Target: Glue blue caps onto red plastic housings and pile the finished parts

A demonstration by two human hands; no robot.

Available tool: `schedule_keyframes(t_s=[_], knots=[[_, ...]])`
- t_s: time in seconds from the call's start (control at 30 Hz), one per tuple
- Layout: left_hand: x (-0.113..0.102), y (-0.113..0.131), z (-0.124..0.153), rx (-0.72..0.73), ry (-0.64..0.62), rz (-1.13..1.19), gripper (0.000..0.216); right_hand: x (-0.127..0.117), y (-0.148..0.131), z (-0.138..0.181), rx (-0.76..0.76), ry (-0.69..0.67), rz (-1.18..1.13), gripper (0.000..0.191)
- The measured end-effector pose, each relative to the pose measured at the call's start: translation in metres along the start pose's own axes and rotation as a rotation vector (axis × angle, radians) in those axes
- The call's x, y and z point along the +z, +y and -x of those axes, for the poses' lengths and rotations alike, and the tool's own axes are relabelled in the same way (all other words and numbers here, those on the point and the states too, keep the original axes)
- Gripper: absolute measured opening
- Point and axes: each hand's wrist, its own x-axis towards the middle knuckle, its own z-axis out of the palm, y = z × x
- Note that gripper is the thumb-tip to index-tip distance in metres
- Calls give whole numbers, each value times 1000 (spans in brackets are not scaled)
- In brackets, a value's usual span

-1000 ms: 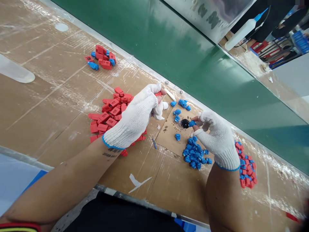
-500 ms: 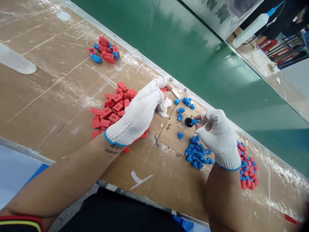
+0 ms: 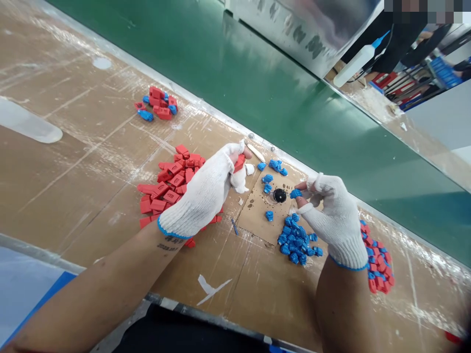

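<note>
My left hand (image 3: 209,186), in a white knit glove with bare fingertips, pinches a red plastic piece (image 3: 239,163) above a crumpled white cloth (image 3: 240,180). Between the thumb and finger of my gloved right hand (image 3: 329,213) is a small blue plastic piece (image 3: 295,193) shaped like a fist. Just left of it a small round pot of dark liquid (image 3: 279,195) stands on a spotted cardboard sheet (image 3: 253,220). Loose red pieces (image 3: 171,196) lie in a heap beside and under my left hand. A heap of blue pieces (image 3: 296,240) lies below my right hand.
Joined red and blue pieces are piled at the far right (image 3: 380,264); a smaller mixed group (image 3: 158,104) lies upper left. A green belt (image 3: 191,63) runs behind the table. A white-handled tool (image 3: 254,152), paper scrap (image 3: 212,289) and squeeze bottle (image 3: 355,66) lie about.
My right hand with the blue piece has drawn slightly away from the pot. The red piece in my left hand now shows more. The camera view has shifted a little.
</note>
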Motion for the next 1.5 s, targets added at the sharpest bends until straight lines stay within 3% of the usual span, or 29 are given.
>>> schedule_keyframes(t_s=[0.1, 0.2, 0.3, 0.43, 0.53, 0.8, 1.2, 1.37, 1.5], knots=[[-2, -1, 8, 66, -174, -2, 6, -9, -4, 4, -13, 87, -143, 29], [-3, -5, 16, 115, -318, 62, 19, -14, -13, 6, -88, 177, -281, 31], [-1, -9, 19, 77, -377, 192, 30, -15, -29, 6, -146, 275, -378, 29], [5, -15, 20, 1, -367, 341, 40, -5, -48, 5, -174, 349, -458, 27], [7, -22, 21, -32, -355, 296, 42, 6, -56, 6, -200, 355, -504, 26], [8, -36, 29, -48, -271, 151, 45, 21, -71, 6, -101, 300, -587, 20], [9, -33, 30, 96, -305, 125, 31, 25, -76, 4, -101, 270, -556, 24], [5, -31, 30, 222, -268, -74, 29, 22, -74, 4, -150, 215, -481, 19], [0, -25, 33, 399, -298, -251, 23, 17, -68, 11, -123, 104, -652, 21]])
